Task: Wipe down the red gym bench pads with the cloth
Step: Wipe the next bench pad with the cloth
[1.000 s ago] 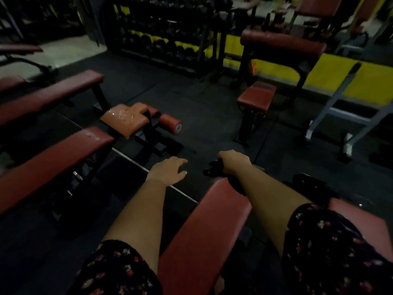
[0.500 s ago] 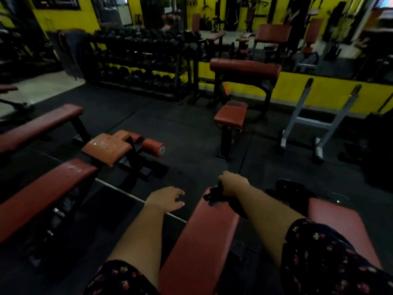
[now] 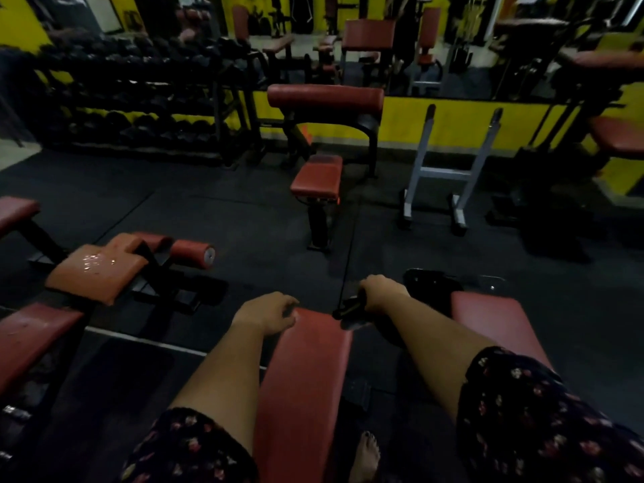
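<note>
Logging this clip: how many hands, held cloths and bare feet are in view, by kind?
Hands: 2, left hand and right hand
Held cloths: 1, dark cloth
Bare feet: 1, bare foot
Total: 4

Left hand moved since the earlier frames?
Yes. The left hand shifted right, closing the gap to the red bench pad, now touching its far left corner.

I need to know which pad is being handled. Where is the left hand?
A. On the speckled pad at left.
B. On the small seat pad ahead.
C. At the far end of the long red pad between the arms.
C: the left hand curls its fingers over the far left corner of the long red pad; the right hand grips a dark object beside it.
</note>
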### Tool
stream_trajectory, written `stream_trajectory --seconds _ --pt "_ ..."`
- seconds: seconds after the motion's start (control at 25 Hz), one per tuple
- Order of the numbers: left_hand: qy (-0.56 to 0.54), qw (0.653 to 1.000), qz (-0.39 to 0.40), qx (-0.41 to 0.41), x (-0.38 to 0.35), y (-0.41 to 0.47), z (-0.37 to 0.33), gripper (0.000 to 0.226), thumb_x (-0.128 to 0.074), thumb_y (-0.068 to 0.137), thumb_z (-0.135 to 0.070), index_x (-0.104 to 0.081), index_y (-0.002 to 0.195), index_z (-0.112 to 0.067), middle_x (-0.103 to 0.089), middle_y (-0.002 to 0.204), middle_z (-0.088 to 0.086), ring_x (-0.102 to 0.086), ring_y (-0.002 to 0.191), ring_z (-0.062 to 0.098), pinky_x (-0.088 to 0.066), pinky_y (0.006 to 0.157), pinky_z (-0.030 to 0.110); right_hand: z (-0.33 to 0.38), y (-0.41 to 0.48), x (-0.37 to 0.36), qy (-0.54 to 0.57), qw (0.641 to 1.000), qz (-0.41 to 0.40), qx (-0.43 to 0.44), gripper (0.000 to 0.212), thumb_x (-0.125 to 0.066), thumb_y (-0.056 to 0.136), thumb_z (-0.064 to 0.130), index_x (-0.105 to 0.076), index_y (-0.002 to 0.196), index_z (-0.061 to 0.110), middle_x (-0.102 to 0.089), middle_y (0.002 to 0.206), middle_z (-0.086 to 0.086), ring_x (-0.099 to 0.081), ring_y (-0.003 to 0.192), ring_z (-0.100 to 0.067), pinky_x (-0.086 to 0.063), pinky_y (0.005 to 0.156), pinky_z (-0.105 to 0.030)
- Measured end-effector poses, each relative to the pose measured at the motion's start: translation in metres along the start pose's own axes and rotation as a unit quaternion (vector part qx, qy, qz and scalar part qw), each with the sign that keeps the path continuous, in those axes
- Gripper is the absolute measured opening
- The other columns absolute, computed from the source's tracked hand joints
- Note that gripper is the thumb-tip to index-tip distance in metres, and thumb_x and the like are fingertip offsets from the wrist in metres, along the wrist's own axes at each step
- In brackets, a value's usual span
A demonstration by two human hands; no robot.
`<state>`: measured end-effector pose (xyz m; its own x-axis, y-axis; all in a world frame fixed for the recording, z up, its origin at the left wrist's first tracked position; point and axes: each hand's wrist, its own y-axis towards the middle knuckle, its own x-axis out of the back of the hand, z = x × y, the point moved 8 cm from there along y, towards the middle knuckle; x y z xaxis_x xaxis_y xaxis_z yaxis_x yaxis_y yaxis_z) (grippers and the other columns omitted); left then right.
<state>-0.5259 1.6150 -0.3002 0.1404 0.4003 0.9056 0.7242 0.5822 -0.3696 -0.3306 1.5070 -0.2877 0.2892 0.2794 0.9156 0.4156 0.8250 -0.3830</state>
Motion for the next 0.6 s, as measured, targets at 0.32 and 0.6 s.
stream_trajectory --seconds 0.32,0.6 --pt "0.025 1.0 0.005 -0.016 0.03 0.115 -0.031 0.051 -0.057 0.094 -0.043 -0.045 0.143 -0.034 -0.051 0.135 -0.003 -0.051 0.124 0.017 -0.046 0.098 0.038 -0.075 0.091 0.017 0.007 1.0 0.018 -0.018 0.031 -0.062 0.084 0.014 -0.063 0.114 0.02 -0.058 0.116 -0.006 -0.059 0.101 -0.028 -0.052 0.077 -0.041" --pt "0.039 0.999 0.007 -0.026 0.076 0.202 -0.049 0.052 -0.054 0.095 -0.044 -0.043 0.145 -0.031 -0.051 0.134 0.0 -0.052 0.122 0.018 -0.047 0.099 0.043 -0.098 0.168 0.058 0.012 1.0 0.019 -0.002 0.031 -0.06 0.086 0.01 -0.063 0.115 0.019 -0.058 0.115 -0.007 -0.057 0.102 -0.028 -0.052 0.077 -0.04"
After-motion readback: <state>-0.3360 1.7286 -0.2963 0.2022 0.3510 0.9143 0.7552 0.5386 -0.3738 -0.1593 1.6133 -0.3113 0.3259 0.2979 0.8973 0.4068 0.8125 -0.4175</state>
